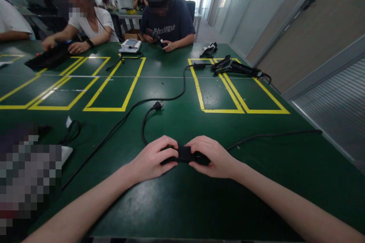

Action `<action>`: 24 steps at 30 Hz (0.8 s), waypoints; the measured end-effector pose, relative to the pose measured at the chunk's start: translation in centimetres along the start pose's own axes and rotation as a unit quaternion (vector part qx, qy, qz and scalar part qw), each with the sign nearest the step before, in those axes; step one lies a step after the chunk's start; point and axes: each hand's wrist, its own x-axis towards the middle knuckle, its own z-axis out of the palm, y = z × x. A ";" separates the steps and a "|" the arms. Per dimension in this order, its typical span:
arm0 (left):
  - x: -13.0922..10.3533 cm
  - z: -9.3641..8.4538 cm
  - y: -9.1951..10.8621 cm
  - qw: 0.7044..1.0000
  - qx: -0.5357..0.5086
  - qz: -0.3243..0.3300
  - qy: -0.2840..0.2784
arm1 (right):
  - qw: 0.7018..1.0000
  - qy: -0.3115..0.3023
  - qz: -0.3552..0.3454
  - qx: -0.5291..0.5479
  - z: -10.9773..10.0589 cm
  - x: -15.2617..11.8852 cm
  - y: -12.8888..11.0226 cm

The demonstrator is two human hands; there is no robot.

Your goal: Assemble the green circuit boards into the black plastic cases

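Observation:
A black power adapter (185, 153) lies low over the green table (159, 209), in front of me. My left hand (156, 155) has its fingers and thumb closed around the left end. Around the right end, my right hand (209, 155) grips in the same way. From the left side a short black cord curls away to a plug (157, 106) with metal prongs. A thin black cable (273, 135) runs off to the right from behind my right hand. Both ends of the adapter are partly hidden by my fingers.
A long black cable (137, 103) crosses the table. Yellow tape rectangles (104, 109) mark the surface. Black tool-like devices (239, 68) lie at the far right. A white device (130, 45) stands farther back. Co-workers (171, 26) sit across the table, hands busy.

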 end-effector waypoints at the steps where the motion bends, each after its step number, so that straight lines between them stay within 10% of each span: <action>1: 0.0 -0.1 -0.1 1.000 0.003 -0.006 0.000 | 1.000 -0.003 -0.004 0.003 0.1 0.0 0.0; 24: 0.5 0.0 -1.1 0.994 0.082 -0.051 -0.045 | 0.995 0.002 0.010 -0.104 1.2 0.8 0.3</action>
